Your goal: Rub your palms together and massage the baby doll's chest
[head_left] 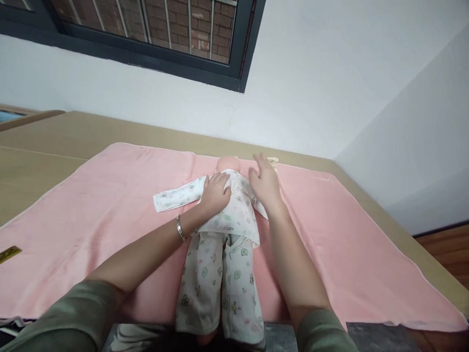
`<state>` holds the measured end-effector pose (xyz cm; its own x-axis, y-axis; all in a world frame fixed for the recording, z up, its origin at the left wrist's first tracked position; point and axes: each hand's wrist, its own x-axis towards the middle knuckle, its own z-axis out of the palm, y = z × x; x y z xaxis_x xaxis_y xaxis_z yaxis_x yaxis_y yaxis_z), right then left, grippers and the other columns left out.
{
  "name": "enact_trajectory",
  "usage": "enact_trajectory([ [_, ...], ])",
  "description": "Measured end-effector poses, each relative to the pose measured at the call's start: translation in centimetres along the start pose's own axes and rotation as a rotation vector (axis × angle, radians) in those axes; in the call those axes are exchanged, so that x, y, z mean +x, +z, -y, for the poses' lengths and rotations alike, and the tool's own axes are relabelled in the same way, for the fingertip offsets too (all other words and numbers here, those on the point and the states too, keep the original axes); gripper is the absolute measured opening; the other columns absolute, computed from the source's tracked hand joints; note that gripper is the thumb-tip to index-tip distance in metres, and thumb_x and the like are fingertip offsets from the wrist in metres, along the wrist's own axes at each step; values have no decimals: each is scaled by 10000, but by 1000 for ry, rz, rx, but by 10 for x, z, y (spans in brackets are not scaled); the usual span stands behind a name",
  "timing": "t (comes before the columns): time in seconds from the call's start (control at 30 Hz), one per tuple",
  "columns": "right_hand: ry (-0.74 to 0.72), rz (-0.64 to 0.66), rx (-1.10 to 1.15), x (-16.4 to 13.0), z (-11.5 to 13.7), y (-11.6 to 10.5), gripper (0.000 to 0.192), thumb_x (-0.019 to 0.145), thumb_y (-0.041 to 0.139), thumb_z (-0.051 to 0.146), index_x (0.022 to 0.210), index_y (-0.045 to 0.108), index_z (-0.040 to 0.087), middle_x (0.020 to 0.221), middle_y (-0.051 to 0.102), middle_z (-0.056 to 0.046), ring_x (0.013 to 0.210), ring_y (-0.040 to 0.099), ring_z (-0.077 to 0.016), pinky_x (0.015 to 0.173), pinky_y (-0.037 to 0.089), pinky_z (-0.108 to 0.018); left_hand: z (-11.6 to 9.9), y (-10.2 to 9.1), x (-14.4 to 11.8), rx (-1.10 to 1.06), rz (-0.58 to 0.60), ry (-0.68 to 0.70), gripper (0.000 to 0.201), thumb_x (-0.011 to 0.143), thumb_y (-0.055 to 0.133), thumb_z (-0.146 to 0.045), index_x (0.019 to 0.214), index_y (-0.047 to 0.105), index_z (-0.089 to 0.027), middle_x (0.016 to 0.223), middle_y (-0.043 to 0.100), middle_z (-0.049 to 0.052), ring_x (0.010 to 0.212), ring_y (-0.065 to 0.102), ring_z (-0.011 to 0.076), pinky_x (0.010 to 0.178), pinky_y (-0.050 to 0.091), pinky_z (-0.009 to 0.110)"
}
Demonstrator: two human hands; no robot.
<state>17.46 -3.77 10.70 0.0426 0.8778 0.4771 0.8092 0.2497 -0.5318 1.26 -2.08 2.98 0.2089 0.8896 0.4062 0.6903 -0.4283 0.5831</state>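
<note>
A baby doll [229, 165] lies on a pink blanket, its head toward the wall and its legs toward me. It wears a white printed long-sleeved top [234, 210] and matching trousers [237, 278]. My left hand [216, 193] rests flat on the chest of the top, fingers stretched out, a silver bangle on that wrist. Raised beside the doll's shoulder on the right, my right hand [264, 182] has its fingers apart and slightly blurred, with nothing in it. One sleeve [176, 196] stretches out to the left; the other is partly hidden behind my right wrist.
The pink blanket [110, 210] covers much of a wooden table [91, 129] against a white wall [304, 88]. A pale yellow item [273, 161] lies near the blanket's far edge. A yellow-and-black strip [10, 253] lies at left. A dark-framed window [146, 54] is above.
</note>
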Motion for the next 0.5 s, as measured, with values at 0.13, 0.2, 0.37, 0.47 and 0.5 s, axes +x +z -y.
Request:
enact_trajectory([
  [0.13,48,-170,49,9,-28,-24,631,937,386,253,1558,370,142,1641,349,-127,1549,265,-256,1258,248,-525,-23,-9,-5,-141,53,42,490,875,523,-330,1325,611,-156,1491,562,143,1468,407,314,1276,143,568],
  [0.2,59,-148,25,14,-42,-26,657,934,384,259,1574,329,122,1657,309,-136,1560,233,-251,1268,225,-520,-37,-13,-3,-317,57,55,478,869,534,-352,1300,630,-169,1465,592,124,1454,432,291,1281,175,518],
  [0.37,6,-12,-100,20,-58,-19,721,878,354,173,1586,272,67,1668,276,-153,1579,156,-247,1286,107,-547,-69,-14,26,-1087,219,-252,485,934,427,-430,1287,635,-171,1439,612,138,1393,524,261,1208,367,434],
  [0.47,7,33,-161,21,-57,-13,741,840,348,128,1568,279,17,1652,292,-197,1572,181,-270,1274,130,-582,-80,-11,53,-1520,437,-526,660,981,267,-534,1435,517,-126,1469,564,206,1366,559,279,1117,476,433],
  [0.5,11,35,-187,20,-56,-11,731,836,344,122,1556,298,5,1641,312,-209,1566,202,-278,1269,143,-590,-83,-9,62,-1611,467,-588,698,984,244,-546,1490,451,-113,1498,530,218,1381,545,276,1095,496,422],
])
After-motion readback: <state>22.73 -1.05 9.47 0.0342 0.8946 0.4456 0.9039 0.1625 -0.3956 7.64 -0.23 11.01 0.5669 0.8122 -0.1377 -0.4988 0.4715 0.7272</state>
